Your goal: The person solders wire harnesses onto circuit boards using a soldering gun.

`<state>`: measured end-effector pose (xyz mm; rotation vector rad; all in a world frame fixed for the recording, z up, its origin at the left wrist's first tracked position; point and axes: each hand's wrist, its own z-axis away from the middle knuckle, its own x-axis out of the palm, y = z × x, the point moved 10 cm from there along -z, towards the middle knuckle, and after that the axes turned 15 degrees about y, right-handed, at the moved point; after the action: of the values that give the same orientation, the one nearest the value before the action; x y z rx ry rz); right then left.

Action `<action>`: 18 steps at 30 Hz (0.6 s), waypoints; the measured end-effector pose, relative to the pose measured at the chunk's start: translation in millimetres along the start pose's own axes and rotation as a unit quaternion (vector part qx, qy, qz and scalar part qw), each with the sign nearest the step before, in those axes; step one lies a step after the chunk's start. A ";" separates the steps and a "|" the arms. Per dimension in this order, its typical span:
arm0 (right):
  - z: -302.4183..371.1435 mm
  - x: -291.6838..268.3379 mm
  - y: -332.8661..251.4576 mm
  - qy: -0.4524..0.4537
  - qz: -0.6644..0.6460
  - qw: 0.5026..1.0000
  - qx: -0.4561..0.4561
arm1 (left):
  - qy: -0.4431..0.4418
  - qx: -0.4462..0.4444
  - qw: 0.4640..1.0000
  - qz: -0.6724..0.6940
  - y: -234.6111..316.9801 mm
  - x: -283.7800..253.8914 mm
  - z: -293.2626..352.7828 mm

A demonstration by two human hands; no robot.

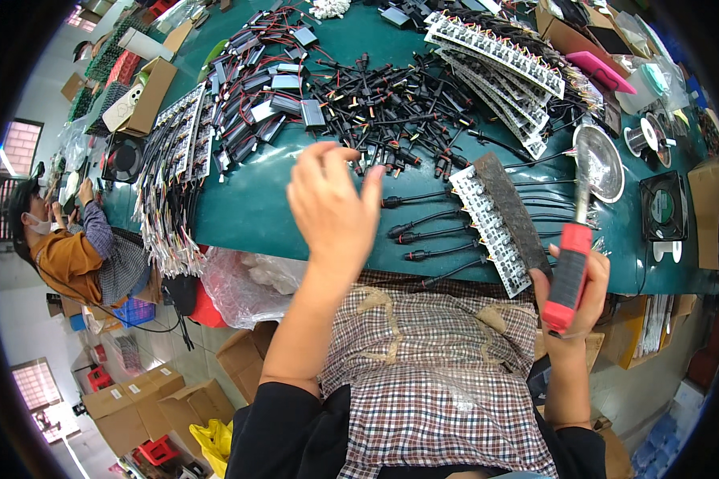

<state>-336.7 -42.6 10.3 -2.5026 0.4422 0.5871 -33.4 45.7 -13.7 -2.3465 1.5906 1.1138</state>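
My left hand (pixel 334 199) reaches over the green table (pixel 252 215), fingers apart, with nothing visible in it. It is nearest to a heap of short black connector cables (pixel 391 116). My right hand (pixel 589 299) is wrapped round the red and black handle of a soldering iron (pixel 569 275), whose metal shaft points away from me toward a round metal bowl (pixel 603 164). Beside the right thumb lies a strip of white circuit boards (pixel 487 227), partly covered by a dark flat bar (pixel 513 217). Several black cables (pixel 435 234) with connectors stick out along the strip's left side.
Small grey boxes with red wires (pixel 276 84) and bundled wired boards (pixel 176 152) fill the table's left side. More board strips (pixel 503 72) are stacked at the back right. Right of the bowl stand solder spools (pixel 641 137) and a black fan (pixel 663 206). A person (pixel 80 247) sits far left.
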 end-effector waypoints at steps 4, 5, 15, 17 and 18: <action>15.5 -20.9 15.8 0.030 -0.047 0.991 0.120 | 0.010 0.001 1.000 -0.021 -36.7 11.5 -4.2; 16.5 -24.6 14.7 0.031 -0.046 0.991 0.119 | 0.012 -0.005 1.000 0.003 -38.4 10.3 -5.5; 40.3 -63.0 34.2 0.033 -0.054 0.950 0.304 | 0.110 -0.190 0.867 0.447 -33.5 -11.3 -68.3; 34.5 -86.2 34.9 0.081 -0.060 0.954 0.281 | 0.121 -0.207 0.832 0.500 -30.2 -18.5 -75.9; 23.7 -95.7 32.4 0.096 -0.092 0.952 0.277 | 0.112 -0.204 0.823 0.518 -23.5 -22.3 -77.6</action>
<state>-439.2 -37.5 25.4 -2.0297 0.3759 0.1167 21.8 38.2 49.3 -1.7282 3.1722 1.4422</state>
